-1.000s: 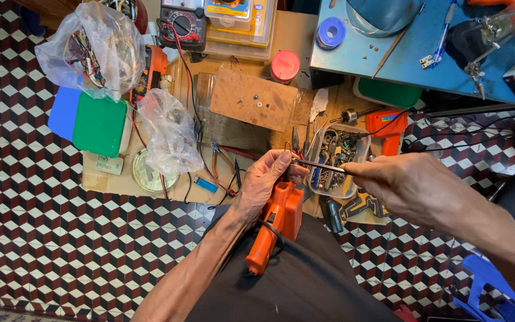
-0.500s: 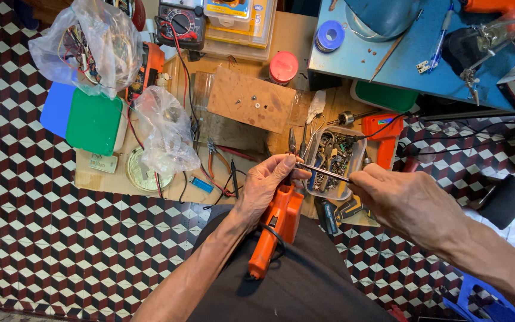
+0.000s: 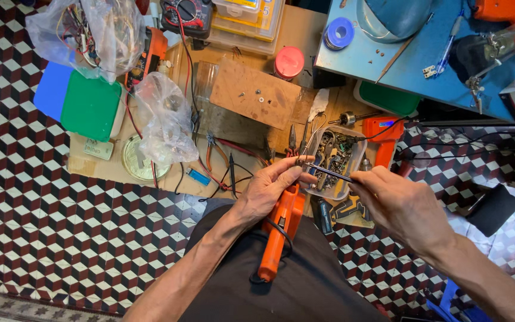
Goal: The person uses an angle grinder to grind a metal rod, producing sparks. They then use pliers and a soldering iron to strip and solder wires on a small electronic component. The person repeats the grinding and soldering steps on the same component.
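A: What fills the view, largest first?

B: A patterned floor [image 3: 43,238], then a cardboard sheet [image 3: 90,164] strewn with tools, and a blue table [image 3: 388,65] at upper right.

A: And the work itself?

B: An orange tool [image 3: 278,232] lies along the person's lap, its head under the left hand [image 3: 266,191]. Just beside it stands a clear tray [image 3: 356,170] of small metal parts.

A: How are the hands set?

B: The left hand curls over the tool's head, fingertips pinched at the tip of a thin dark rod [image 3: 328,173]. The right hand [image 3: 403,206] is closed around the rod's other end, holding it level over the tray's rim.

A: How far along does the work appear?

B: Judged from the layout, midway: the tool's body looks whole, the rod meets the left fingertips near its head, and loose screws [image 3: 251,94] lie on a board [image 3: 254,92] beyond. Whether any part is already fitted cannot be told.
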